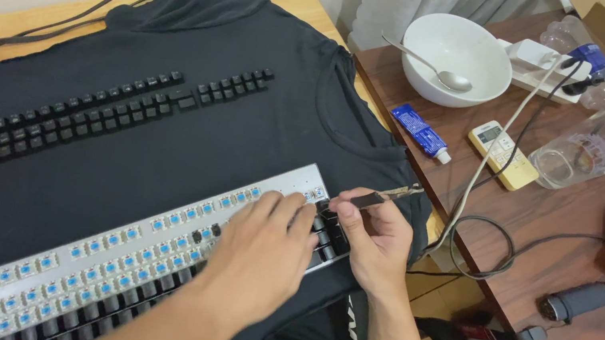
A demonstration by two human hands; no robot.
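right fingers: right hand (380,243) pinches a thin metal keycap puller (387,198) between thumb and forefinger, its tip pointing past the keyboard's right end.
left fingers: left hand (260,256) lies flat, fingers close together, pressing on the keyboard (102,260) near its right end.
keyboard: silver plate, blue switches bare (a few black caps remain along the near edge and under the hands), lying slantwise on a black shirt (245,120).
removed caps: black keycaps (109,111) in rows on the shirt, well apart from the hands.
edges: the shirt's right side hangs over the desk edge; a brown side table (549,249) stands just beside it.
open room: bare shirt between the caps and keyboard.
right of hands: grey cable (486,239), blue tube (420,132), white bowl (457,61) with spoon.
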